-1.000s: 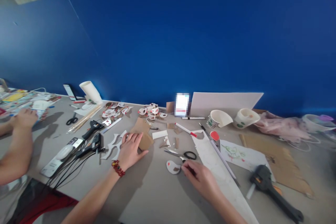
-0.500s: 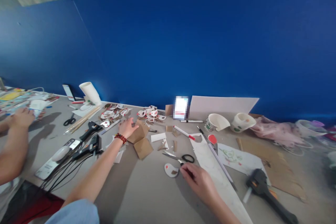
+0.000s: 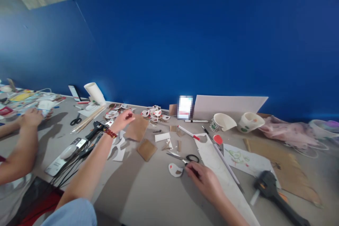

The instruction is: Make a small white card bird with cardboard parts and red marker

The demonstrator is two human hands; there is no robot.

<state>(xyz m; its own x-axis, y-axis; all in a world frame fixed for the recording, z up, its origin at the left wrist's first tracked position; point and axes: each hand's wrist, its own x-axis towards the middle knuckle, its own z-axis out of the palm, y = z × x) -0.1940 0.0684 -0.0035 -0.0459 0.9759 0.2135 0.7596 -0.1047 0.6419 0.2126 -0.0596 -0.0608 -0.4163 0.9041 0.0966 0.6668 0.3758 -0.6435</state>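
Observation:
My left hand [image 3: 122, 120], wearing a red-brown bead bracelet, reaches over the left part of the table. Its fingers are bent together at the upper corner of a brown cardboard piece [image 3: 137, 128]. A second cardboard square [image 3: 146, 150] lies just in front of it. My right hand [image 3: 206, 180] is closed at one handle of the scissors [image 3: 177, 155]; the curled fingers hide part of that handle. Beside those fingertips rests a white teardrop-shaped cutout [image 3: 175, 170] with a red dot and a brown patch. White paper scraps [image 3: 119, 153] lie below my left wrist.
Several white-and-red cutouts [image 3: 155, 113] are piled by the blue wall. Glue guns [image 3: 267, 185], pens [image 3: 188, 132] and a long white sheet [image 3: 217, 173] lie around. Cut paper cups [image 3: 224, 122] stand at the back right. Another person's hand [image 3: 32, 117] works at the left.
My left hand has drawn left and away, its spread fingers now curled. The upper cardboard piece has shifted off the lower square. My right hand stays by the scissors; the view has turned slightly left.

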